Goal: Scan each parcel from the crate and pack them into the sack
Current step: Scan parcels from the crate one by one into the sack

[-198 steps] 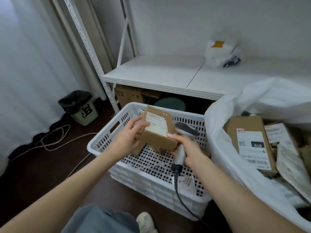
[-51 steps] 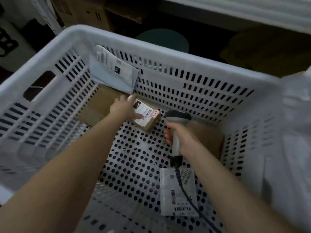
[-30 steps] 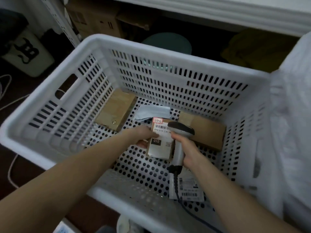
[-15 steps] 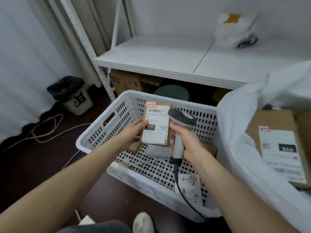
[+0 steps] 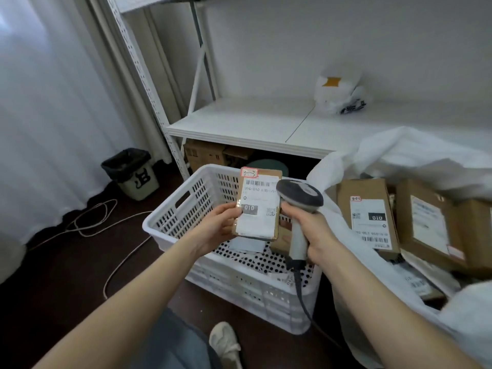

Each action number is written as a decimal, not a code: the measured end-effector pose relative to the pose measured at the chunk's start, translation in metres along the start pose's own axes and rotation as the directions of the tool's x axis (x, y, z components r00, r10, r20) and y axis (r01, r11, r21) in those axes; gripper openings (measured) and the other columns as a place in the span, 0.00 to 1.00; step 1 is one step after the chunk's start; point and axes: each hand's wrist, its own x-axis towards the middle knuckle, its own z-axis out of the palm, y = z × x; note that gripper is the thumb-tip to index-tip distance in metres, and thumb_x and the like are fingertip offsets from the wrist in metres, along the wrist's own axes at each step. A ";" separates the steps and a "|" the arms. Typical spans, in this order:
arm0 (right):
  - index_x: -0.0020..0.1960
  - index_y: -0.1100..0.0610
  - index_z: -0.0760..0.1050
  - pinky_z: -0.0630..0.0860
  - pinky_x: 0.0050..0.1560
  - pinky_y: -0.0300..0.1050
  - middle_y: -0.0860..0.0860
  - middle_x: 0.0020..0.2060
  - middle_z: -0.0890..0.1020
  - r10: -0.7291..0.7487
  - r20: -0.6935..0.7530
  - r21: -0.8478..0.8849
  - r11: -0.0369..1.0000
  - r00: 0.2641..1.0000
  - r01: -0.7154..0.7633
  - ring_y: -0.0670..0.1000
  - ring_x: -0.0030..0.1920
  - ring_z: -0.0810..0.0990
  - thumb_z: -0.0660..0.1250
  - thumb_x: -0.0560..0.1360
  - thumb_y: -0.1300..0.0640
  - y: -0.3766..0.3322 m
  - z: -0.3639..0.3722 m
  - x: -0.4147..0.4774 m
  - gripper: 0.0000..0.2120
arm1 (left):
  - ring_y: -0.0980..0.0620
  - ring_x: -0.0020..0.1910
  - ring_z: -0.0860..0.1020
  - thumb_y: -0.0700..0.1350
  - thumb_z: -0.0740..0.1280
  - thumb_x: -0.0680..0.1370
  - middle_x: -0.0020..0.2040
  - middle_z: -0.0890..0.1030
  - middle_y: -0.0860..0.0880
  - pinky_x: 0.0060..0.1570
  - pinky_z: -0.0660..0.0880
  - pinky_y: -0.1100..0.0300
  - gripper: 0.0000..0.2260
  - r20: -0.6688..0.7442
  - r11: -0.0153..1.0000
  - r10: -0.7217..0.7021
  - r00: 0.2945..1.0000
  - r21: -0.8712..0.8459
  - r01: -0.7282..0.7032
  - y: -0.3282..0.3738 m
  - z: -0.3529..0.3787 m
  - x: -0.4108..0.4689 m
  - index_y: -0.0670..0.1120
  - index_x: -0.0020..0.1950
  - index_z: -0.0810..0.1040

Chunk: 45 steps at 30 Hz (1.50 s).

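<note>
We see soft, even daylight filtering through the white curtain (image 5: 40, 115) on the left, brightest near its upper corner. The shelf (image 5: 239, 123) and wall (image 5: 292, 35) look pale and faintly hazy to us. The dark floor (image 5: 66, 275) and the space under the shelf sink into deep shadow. Wide-angle distortion bends the shelf upright (image 5: 141, 75) toward the edge. On the parcel (image 5: 259, 209) at centre we find the print fairly sharp; the boxes (image 5: 431, 225) at far right smear with blur

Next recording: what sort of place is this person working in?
Likely a small parcel sorting or stock room. A white metal rack stands at the back, a white sack holds labelled cardboard parcels, and the right hand grips a barcode scanner beside a box held by the left hand.
</note>
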 end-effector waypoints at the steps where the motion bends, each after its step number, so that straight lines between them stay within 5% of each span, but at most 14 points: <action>1: 0.54 0.57 0.81 0.78 0.47 0.48 0.51 0.44 0.86 -0.020 -0.027 -0.039 0.999 0.999 0.019 0.52 0.47 0.83 0.73 0.73 0.56 0.000 -0.003 -0.008 0.11 | 0.54 0.34 0.70 0.48 0.75 0.68 0.39 0.74 0.49 0.39 0.74 0.60 0.26 -0.006 1.000 0.004 1.000 0.017 -0.003 -0.002 0.002 -0.004 0.46 0.65 0.74; 5: 0.49 0.58 0.80 0.79 0.39 0.44 0.56 0.40 0.85 -0.085 -0.060 -0.146 0.986 0.995 0.076 0.51 0.37 0.82 0.72 0.74 0.53 0.001 -0.017 -0.047 0.09 | 0.58 0.25 0.68 0.41 0.67 0.77 0.27 0.74 0.55 0.28 0.68 0.66 0.20 -0.089 0.999 0.034 0.995 0.034 -0.031 -0.021 0.011 -0.014 0.41 0.68 0.69; 9: 0.42 0.61 0.80 0.74 0.33 0.42 0.54 0.30 0.82 -0.056 -0.067 -0.229 0.973 0.996 0.039 0.47 0.26 0.75 0.72 0.74 0.54 0.012 -0.028 -0.085 0.09 | 0.59 0.29 0.78 0.35 0.68 0.76 0.45 0.80 0.45 0.35 0.76 0.66 0.22 -0.137 0.997 0.067 0.988 -0.026 -0.072 -0.044 0.026 -0.022 0.41 0.68 0.67; 13: 0.41 0.60 0.81 0.73 0.31 0.42 0.54 0.28 0.81 -0.064 -0.054 -0.254 0.966 0.997 0.048 0.48 0.26 0.74 0.73 0.73 0.55 0.023 -0.028 -0.107 0.08 | 0.48 0.52 0.82 0.36 0.72 0.73 0.59 0.80 0.40 0.60 0.75 0.53 0.28 -0.159 0.994 0.099 0.982 -0.027 -0.104 -0.060 0.031 -0.019 0.44 0.71 0.68; 17: 0.37 0.61 0.80 0.71 0.29 0.42 0.55 0.26 0.79 -0.090 -0.062 -0.241 0.968 0.994 0.072 0.48 0.24 0.73 0.73 0.72 0.57 0.028 -0.028 -0.117 0.09 | 0.50 0.52 0.81 0.36 0.72 0.72 0.57 0.81 0.43 0.50 0.76 0.60 0.28 -0.138 0.993 0.109 0.984 -0.018 -0.113 -0.068 0.039 -0.019 0.46 0.70 0.69; 21: 0.33 0.61 0.79 0.72 0.28 0.41 0.56 0.25 0.78 -0.061 -0.064 -0.202 0.978 0.996 0.047 0.48 0.23 0.73 0.73 0.72 0.59 0.028 -0.026 -0.126 0.10 | 0.50 0.53 0.81 0.35 0.74 0.70 0.53 0.81 0.46 0.52 0.75 0.59 0.30 -0.146 0.991 0.124 0.981 -0.030 -0.129 -0.074 0.044 -0.019 0.45 0.70 0.68; 25: 0.32 0.60 0.78 0.71 0.26 0.39 0.54 0.24 0.77 -0.027 -0.066 -0.195 0.981 0.997 0.014 0.47 0.22 0.72 0.73 0.73 0.59 0.030 -0.022 -0.132 0.12 | 0.48 0.56 0.81 0.44 0.79 0.59 0.56 0.82 0.45 0.59 0.75 0.54 0.40 -0.133 0.990 0.134 0.982 -0.019 -0.138 -0.077 0.044 -0.018 0.46 0.70 0.69; 45: 0.31 0.58 0.78 0.71 0.28 0.41 0.51 0.21 0.76 -0.004 -0.056 -0.208 0.978 0.998 -0.008 0.47 0.21 0.71 0.72 0.73 0.60 0.029 -0.011 -0.132 0.12 | 0.49 0.58 0.79 0.49 0.79 0.57 0.56 0.81 0.46 0.66 0.71 0.49 0.39 -0.135 0.990 0.132 0.982 -0.037 -0.138 -0.077 0.039 -0.023 0.49 0.66 0.70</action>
